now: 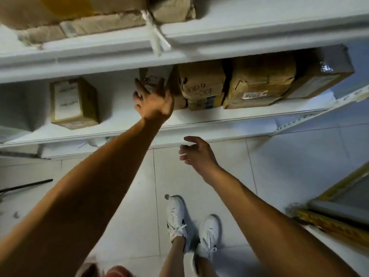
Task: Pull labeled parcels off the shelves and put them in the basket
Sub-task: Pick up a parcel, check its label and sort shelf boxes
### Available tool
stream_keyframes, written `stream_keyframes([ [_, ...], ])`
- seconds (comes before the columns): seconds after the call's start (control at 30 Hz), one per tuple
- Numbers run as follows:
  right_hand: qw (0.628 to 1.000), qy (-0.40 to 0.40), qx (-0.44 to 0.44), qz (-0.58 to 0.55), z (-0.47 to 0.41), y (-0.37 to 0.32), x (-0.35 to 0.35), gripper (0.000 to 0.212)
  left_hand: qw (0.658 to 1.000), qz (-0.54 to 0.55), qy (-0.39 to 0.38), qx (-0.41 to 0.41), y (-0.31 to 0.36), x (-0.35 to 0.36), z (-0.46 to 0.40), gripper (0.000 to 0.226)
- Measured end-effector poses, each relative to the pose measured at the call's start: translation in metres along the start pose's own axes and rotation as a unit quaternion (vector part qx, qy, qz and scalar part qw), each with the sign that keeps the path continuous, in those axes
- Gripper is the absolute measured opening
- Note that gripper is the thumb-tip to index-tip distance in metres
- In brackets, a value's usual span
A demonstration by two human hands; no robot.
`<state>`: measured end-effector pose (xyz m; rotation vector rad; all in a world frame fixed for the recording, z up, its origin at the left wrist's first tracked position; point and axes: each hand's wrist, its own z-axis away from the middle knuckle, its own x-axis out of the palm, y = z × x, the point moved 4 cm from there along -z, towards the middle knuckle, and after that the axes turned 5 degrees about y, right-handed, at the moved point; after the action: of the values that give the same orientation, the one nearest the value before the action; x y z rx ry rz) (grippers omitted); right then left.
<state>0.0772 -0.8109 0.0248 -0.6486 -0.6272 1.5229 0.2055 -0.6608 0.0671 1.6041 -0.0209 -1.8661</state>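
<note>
Head view: left hand (153, 102) reaches with fingers spread at a labeled parcel (152, 79) on the middle shelf (199, 118), not yet gripping. Right hand (196, 152) hangs open below the shelf. A one-handed pull could topple neighbouring parcels (203, 84).

Parcel storeroom or small depot. White metal shelving (199, 118) with a slotted upright (295, 121), stacked beyond the left hand's fingertips (137, 81) with brown taped cardboard parcels (257, 82), several bearing printed labels (253, 94) or marker scrawl. More wrapped parcels (99, 23) on the tier above. Pale tiled floor (279, 156) below the right hand's fingers (183, 151).
</note>
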Motion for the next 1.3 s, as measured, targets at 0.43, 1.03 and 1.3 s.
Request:
stream_keyframes([
  [0.43,0.998,0.045,0.03,-0.016,-0.003,0.088,-0.002,0.024,0.989,-0.006,0.15,0.008,-0.039,0.033,-0.005,0.081],
  [1.03,0.998,0.049,0.032,0.001,-0.011,0.075,0.029,0.025,0.99,-0.058,0.125,0.029,-0.014,0.029,-0.02,0.126],
  [1.3,0.988,0.044,0.018,-0.146,-0.018,0.045,0.043,0.068,0.984,-0.023,0.119,0.131,-0.096,0.025,0.08,0.109],
])
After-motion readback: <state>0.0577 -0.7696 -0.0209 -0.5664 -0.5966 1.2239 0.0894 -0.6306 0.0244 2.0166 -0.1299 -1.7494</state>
